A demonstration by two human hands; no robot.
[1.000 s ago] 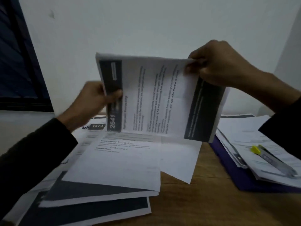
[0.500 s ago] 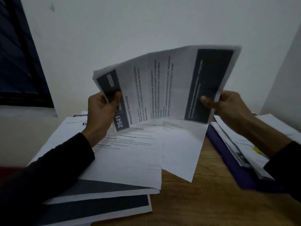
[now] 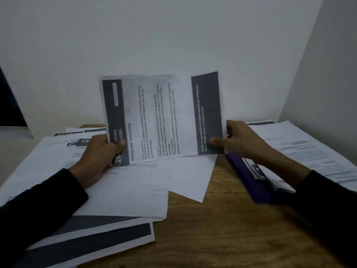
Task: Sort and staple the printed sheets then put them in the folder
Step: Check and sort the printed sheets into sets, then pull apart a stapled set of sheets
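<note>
Printed sheet (image 3: 162,117) upright, turned sideways, dark bands at both ends; loose sheets (image 3: 123,192) spread left; purple folder (image 3: 249,176) right.

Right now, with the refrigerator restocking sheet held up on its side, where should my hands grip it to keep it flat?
Grip the refrigerator restocking sheet by its two dark end bands, low down, coming in from each side. The left hand already pinches the lower left band with the thumb in front; the right hand holds the lower right edge. The sheet stands upright and creases mid-page, so probably a light outward pull from both ends will flatten it.
</note>
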